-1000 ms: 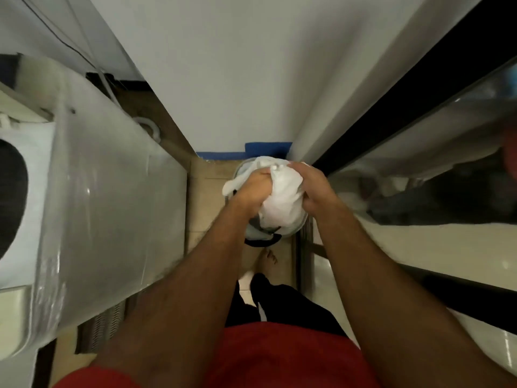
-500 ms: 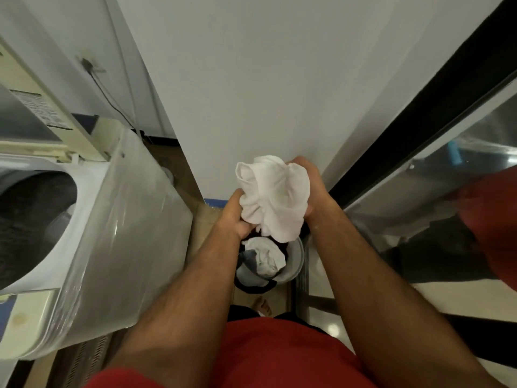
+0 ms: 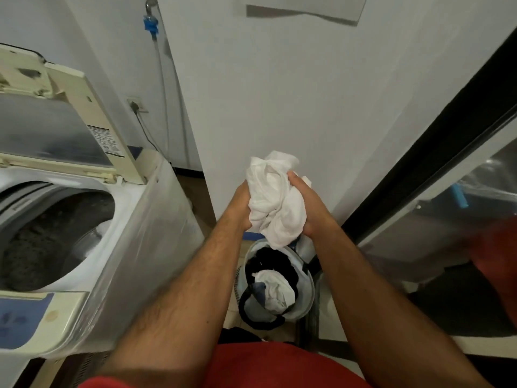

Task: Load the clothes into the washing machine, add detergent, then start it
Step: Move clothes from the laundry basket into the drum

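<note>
Both sets of fingers are curled into the same bundle: the left hand [image 3: 241, 204] grips one side of a crumpled white cotton garment [image 3: 275, 203] and the right hand [image 3: 303, 204] clamps the other, thumb pressed into the folds, so it's squeezed between the two palms.

What's changed: a second ago that wad was still down at the mouth of the round pale mesh laundry basket [image 3: 306, 301] on the floor, and now it's lifted well clear, hanging above it at about chest height. So I'd say one item is out and on its way, nothing more. The white top-loading washing machine [image 3: 156, 219] with its lid [image 3: 56, 130] propped open sits off to the left, and its drum [image 3: 47, 242] looks dark inside, can't tell how much is in there.

The garment itself is soft, bunched and wrinkly, a loose tail drooping toward the basket. The basket still holds more white and black clothes [image 3: 272, 278], so plenty of loading is left before detergent.
</note>
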Available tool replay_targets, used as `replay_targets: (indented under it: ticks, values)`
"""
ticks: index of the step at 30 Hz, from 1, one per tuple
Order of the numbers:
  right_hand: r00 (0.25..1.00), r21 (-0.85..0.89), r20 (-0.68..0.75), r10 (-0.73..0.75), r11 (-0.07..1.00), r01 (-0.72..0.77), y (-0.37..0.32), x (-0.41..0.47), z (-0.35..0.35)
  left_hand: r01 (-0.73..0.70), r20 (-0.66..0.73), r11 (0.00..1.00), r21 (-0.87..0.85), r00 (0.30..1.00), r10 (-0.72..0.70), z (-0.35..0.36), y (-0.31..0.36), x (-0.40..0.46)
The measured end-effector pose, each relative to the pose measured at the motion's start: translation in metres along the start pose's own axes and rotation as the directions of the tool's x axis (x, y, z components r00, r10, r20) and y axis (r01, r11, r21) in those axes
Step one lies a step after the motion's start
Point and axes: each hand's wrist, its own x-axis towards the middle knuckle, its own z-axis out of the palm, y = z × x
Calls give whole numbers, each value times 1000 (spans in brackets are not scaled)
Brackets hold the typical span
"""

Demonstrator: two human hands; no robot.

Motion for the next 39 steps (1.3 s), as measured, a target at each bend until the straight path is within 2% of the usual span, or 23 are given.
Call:
replay_targets:
  ticks: [2,3,5,8,10,13,17,20,23,25,27,31,33,35,36,39]
  values:
    - [998,7,-48,-32,999,33,-3,-1,12,-73,-29,991,110,997,77,-15,1,1]
    - [997,17,-63,-44,999,45,-5,-2,19,-65,12,994,92,998,64,-26,0,0]
    - [994,47,-68,-87,995,90,-8,-1,34,25,112,999,-39,993,-21,-49,-4,-7]
    - [974,24,-109,-196,979,200,-13,5,61,98,122,956,-277,990,-66,-84,-11,-15]
    - [965,4,-112,-237,971,239,-13,9,84,69,174,935,-348,985,-8,-104,-11,-25]
    - [975,-51,-71,-210,977,207,1,14,123,3,262,940,-341,961,92,-116,6,-37]
    - [986,-257,-60,-158,957,137,26,19,181,-81,178,916,-393,971,162,-147,40,-46]
    - [982,-515,-51,-180,848,128,32,24,220,-150,124,933,-326,972,199,-189,58,-48]
    - [978,-619,-49,-202,774,129,40,31,257,-168,68,925,-341,977,203,-222,73,-51]
    - [984,-582,31,-174,798,159,50,35,283,-204,-11,917,-343,977,213,-242,83,-53]
    - [987,-509,143,-72,850,136,63,37,308,-217,-88,902,-374,976,199,-263,89,-55]
    - [948,-446,279,154,895,-15,97,39,345,-206,-190,829,-519,974,123,-313,99,-68]
    - [890,-469,336,308,874,-125,114,41,361,-200,-203,798,-568,974,99,-339,102,-75]
    - [828,-424,395,397,879,-218,132,44,375,-194,-231,830,-523,970,80,-363,100,-79]
    - [828,-369,403,389,897,-242,141,46,381,-174,-256,866,-469,965,55,-371,98,-79]
    - [894,-299,318,316,928,-222,160,61,403,-82,-361,984,-157,933,21,-397,95,-79]
